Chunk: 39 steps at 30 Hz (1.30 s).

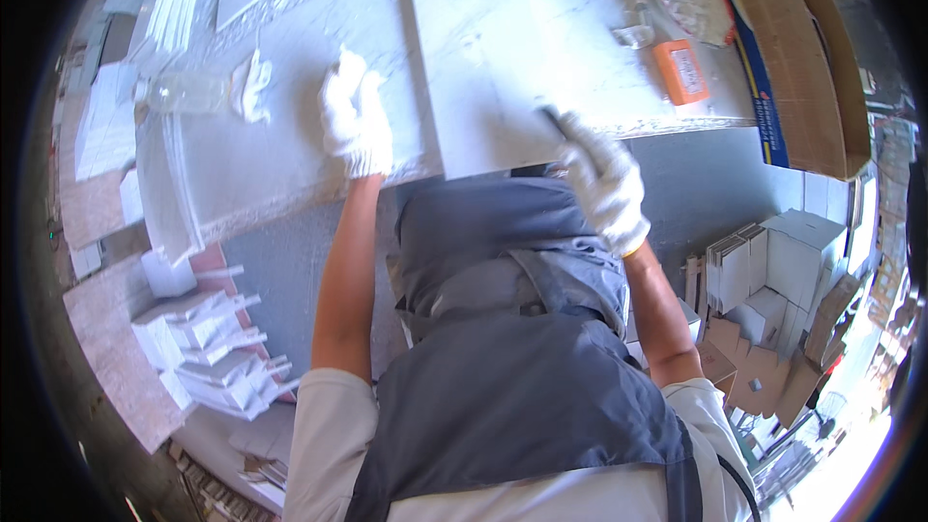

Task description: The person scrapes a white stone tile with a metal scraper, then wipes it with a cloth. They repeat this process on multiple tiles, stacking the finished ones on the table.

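Observation:
A large white, faintly veined slab (483, 58) lies flat on the worktable, its near end by the table's front edge. To its left, my left hand (354, 121) in a white knit glove is raised over the tabletop, fingers loosely bent and somewhat apart; nothing shows in it. My right hand (607, 188), gloved too, is closed at the slab's near right corner. From its fingers sticks the end of a thin dark tool (552, 120); the rest is hidden in the grip, so its kind is unclear.
A clear plastic bottle (188, 94) lies at left on the worktable (280, 169). At right are an orange box (681, 72), a bag of white material (692, 0), and a cardboard box (788, 48). Stacked white pieces (203, 348) stand lower left, cartons (773, 271) lower right.

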Motion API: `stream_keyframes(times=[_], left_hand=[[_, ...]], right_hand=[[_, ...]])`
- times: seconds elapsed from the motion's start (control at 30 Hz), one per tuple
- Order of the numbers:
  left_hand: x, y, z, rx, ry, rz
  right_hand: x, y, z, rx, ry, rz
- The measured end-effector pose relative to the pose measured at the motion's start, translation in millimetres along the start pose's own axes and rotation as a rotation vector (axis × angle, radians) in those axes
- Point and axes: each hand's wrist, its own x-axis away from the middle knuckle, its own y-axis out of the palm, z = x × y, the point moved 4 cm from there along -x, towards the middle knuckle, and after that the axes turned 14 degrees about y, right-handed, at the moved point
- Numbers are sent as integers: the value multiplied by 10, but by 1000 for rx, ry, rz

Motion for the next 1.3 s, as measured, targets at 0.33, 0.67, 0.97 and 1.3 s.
stream_keyframes(times=[0.33,0.67,0.97,1.3], left_hand=[[-29,-30,186,-228,-115,-59],[-11,-28,101,-189,-143,-68],[7,-33,77,-210,-123,-70],[43,-36,-13,-173,-117,-41]], right_hand=[[-1366,-1578,1087,564,224,512],[-1682,-1602,1331,732,286,387],[-1688,-1568,1276,493,277,315],[-1672,-1578,1303,368,373,314]])
